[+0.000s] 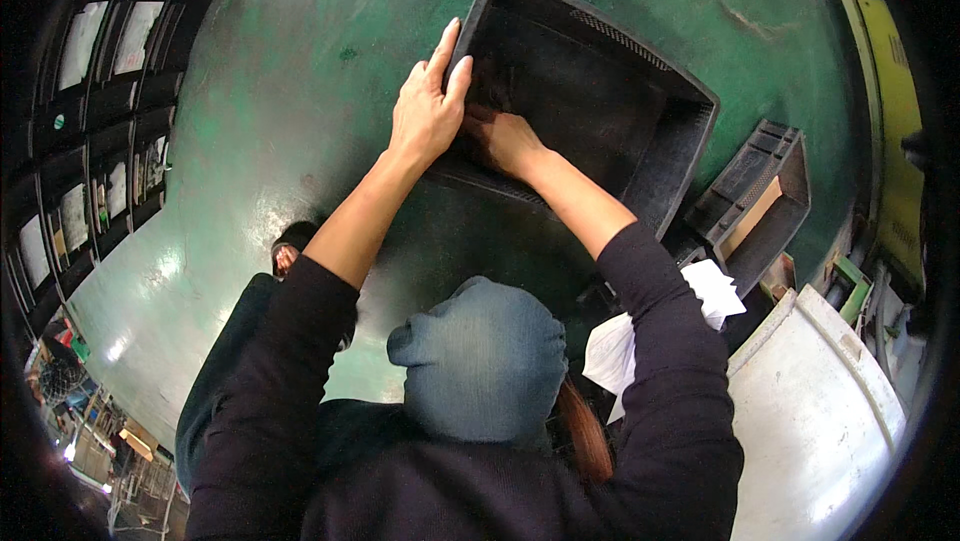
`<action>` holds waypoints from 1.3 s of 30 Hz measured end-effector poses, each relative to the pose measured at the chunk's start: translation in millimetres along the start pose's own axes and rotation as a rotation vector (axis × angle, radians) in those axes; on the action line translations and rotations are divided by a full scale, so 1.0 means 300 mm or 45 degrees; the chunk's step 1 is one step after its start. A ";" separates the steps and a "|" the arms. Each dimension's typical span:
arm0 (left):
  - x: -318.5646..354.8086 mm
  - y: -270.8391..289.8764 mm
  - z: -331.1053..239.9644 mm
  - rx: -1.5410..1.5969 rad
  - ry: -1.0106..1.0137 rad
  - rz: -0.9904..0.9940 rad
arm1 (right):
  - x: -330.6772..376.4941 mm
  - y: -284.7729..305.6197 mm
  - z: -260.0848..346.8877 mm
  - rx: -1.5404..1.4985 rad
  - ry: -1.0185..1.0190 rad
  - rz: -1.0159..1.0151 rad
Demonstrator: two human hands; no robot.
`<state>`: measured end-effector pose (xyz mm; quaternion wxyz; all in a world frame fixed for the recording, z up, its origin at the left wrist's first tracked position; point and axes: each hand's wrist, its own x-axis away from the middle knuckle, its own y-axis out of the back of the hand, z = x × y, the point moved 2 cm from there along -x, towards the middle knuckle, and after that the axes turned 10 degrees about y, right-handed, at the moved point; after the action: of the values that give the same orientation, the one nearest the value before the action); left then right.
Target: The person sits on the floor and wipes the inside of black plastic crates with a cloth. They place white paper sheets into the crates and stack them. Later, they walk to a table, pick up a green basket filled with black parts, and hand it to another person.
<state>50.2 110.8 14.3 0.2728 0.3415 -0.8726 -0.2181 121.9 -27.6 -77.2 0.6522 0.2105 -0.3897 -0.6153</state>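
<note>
A large black plastic bin [560, 91] stands tilted toward me, its open side facing up at me. My left hand [425, 116] rests along the bin's left wall, fingers stretched out on the edge and thumb apart. Inside, by the near left corner, is my right hand [515, 146]. Its fingers are curled and sunk in shadow; a dark reddish-brown patch shows there, and I cannot make out what they hold, if anything. Below the bin, between my forearms, is a rounded blue-grey denim shape [485, 361].
A smaller black crate [750, 201] with a tan piece in it stands to the right. White papers [610, 356] lie by my right sleeve, near a white panel [820, 411]. Black racking [100, 131] lines the left; yellow-green equipment [895, 111] edges the right. The floor [290, 71] is green.
</note>
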 end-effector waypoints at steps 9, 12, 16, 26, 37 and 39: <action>0.013 -0.022 0.004 -0.072 -0.005 -0.068 | 0.398 0.266 -0.158 0.180 -1.003 -0.520; 0.016 -0.024 0.004 -0.071 0.029 -0.047 | 0.172 0.158 -0.055 0.001 -0.584 -0.098; 0.018 -0.015 -0.003 -0.098 -0.052 -0.026 | -0.077 0.150 -0.051 0.109 -0.380 -0.541; 0.015 -0.017 -0.010 -0.187 0.008 -0.033 | 0.337 0.366 -0.417 1.210 -0.825 0.108; 0.028 -0.030 -0.031 -0.229 0.040 -0.041 | 0.337 0.138 -0.025 -0.046 -0.693 0.180; 0.027 -0.031 -0.030 -0.256 0.029 -0.036 | 0.138 0.077 0.065 -0.221 -0.486 0.069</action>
<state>55.3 96.9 18.4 0.3123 0.3271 -0.8383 -0.3045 119.3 -60.0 -37.5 0.5985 0.0225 -0.4571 -0.6576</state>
